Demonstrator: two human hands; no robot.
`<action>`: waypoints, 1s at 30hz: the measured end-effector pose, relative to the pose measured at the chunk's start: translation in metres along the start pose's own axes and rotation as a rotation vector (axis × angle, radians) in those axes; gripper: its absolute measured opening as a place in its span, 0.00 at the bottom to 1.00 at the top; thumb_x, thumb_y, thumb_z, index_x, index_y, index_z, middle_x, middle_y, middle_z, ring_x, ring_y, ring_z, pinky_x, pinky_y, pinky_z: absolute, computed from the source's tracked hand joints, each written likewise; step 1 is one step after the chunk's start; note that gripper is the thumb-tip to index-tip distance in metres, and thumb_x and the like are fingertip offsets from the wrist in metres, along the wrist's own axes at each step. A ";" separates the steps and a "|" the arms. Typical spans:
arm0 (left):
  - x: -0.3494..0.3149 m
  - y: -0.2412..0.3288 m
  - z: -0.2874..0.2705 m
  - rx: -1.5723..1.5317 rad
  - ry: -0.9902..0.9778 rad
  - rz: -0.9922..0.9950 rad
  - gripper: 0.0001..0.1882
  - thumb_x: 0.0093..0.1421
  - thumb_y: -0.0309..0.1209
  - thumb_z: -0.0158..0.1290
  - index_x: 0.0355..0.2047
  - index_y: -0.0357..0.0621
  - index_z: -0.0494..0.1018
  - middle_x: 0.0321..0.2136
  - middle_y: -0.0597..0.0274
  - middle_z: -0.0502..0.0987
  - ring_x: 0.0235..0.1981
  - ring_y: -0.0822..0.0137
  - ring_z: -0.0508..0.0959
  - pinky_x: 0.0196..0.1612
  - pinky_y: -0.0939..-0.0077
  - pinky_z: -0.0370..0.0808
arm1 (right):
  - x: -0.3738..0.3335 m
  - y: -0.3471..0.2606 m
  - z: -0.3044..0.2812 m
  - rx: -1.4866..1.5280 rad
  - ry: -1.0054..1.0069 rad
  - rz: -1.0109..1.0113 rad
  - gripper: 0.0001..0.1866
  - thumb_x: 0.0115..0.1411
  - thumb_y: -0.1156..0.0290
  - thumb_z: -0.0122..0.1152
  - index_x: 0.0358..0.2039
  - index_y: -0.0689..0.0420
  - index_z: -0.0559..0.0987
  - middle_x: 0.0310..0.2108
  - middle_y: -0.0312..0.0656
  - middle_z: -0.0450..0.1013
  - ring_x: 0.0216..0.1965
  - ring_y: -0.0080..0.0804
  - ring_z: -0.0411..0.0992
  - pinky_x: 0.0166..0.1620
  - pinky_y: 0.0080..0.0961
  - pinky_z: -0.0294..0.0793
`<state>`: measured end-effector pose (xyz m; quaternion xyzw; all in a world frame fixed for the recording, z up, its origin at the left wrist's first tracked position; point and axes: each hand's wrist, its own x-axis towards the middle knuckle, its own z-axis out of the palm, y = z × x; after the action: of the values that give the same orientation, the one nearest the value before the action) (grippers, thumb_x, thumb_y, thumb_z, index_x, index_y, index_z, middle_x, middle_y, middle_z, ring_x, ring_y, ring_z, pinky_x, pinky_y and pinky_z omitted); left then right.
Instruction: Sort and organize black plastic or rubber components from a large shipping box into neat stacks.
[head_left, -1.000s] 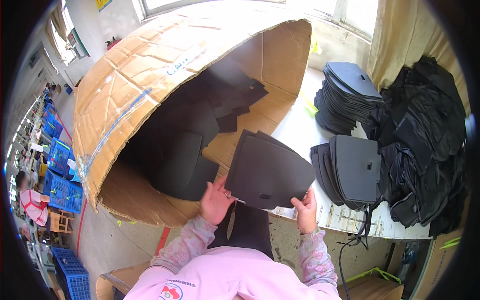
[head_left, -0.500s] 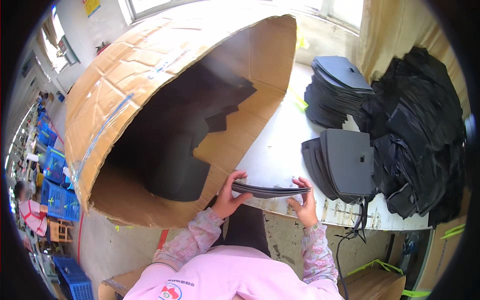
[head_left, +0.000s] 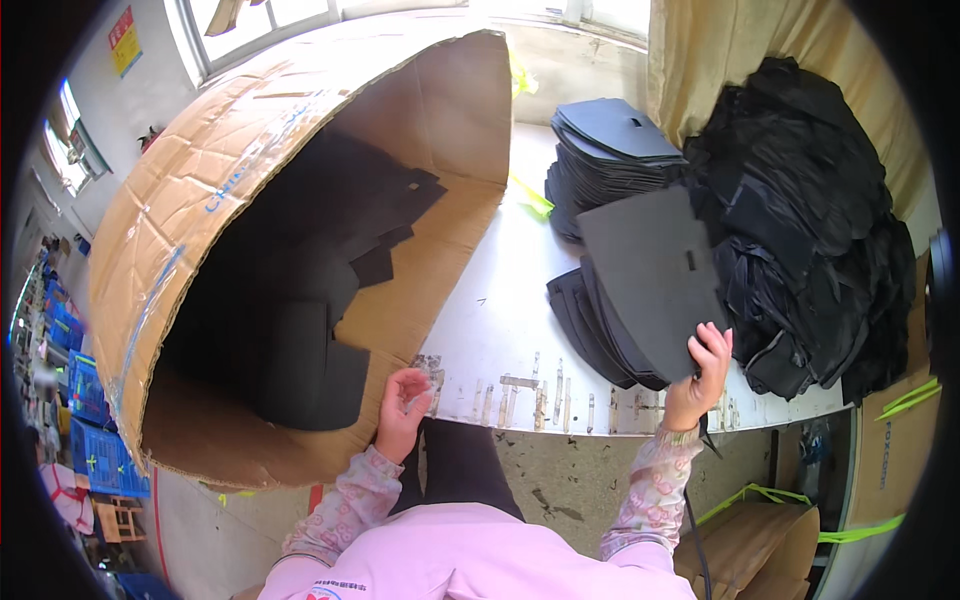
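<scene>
**Dark panel (head_left: 640, 280) gripped by the right hand (head_left: 698, 385) at a white table (head_left: 490, 320)**

At the far left, the room stretches back past a grey floor (head_left: 200, 510), blue crates (head_left: 105, 460) and a wooden stool (head_left: 120, 520); a yellow and red sign (head_left: 124, 42) hangs on the wall, upper left.

A big cardboard carton (head_left: 215, 165) fills the left half, its mouth facing right, with loose black pieces (head_left: 310, 365) heaped inside.

At the carton's lower right edge is the left hand (head_left: 400, 415), fingers loosely curled, thumb apart from them.

The white table spans the middle, its front edge marked with strips of worn tape (head_left: 520, 382).

Right of centre, the dark panel's long axis runs steeply from upper left to lower right, slot near its right edge. The right hand's fingers close on its lower right edge; the thumb is unclear. It overlaps a lower stack (head_left: 575, 325); whether they touch, I cannot tell. A taller stack (head_left: 605, 165) stands behind.

Farther right, a black heap (head_left: 810, 220) rises before a beige curtain (head_left: 690, 60). Lower right, an open cardboard box (head_left: 750, 550) sits below the table.
</scene>
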<state>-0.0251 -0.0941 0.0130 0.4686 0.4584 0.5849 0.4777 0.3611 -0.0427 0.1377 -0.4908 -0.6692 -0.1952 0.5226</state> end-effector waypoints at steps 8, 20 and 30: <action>-0.039 -0.020 -0.010 0.063 -0.054 -0.213 0.09 0.62 0.25 0.53 0.43 0.42 0.70 0.38 0.68 0.75 0.40 0.77 0.74 0.47 0.81 0.71 | -0.029 0.018 -0.005 -0.360 -0.471 0.118 0.23 0.44 0.88 0.45 0.39 0.56 0.78 0.50 0.44 0.72 0.62 0.49 0.60 0.67 0.50 0.45; -0.074 -0.013 -0.035 0.187 -0.117 -0.324 0.09 0.62 0.29 0.54 0.41 0.39 0.73 0.36 0.64 0.77 0.40 0.74 0.76 0.46 0.79 0.72 | -0.087 -0.232 0.273 0.962 -1.103 0.460 0.23 0.58 0.59 0.63 0.46 0.64 0.73 0.36 0.50 0.77 0.38 0.41 0.77 0.41 0.31 0.75; -0.076 -0.022 -0.053 0.071 -0.090 -0.353 0.09 0.63 0.27 0.53 0.42 0.38 0.72 0.38 0.63 0.76 0.40 0.73 0.77 0.47 0.79 0.72 | -0.100 -0.312 0.380 1.180 -1.353 0.562 0.24 0.51 0.61 0.71 0.42 0.65 0.79 0.38 0.45 0.78 0.39 0.32 0.76 0.44 0.27 0.74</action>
<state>-0.0669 -0.1713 -0.0243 0.4231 0.5321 0.4540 0.5760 -0.1032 0.0682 -0.0161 -0.2991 -0.6786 0.6354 0.2151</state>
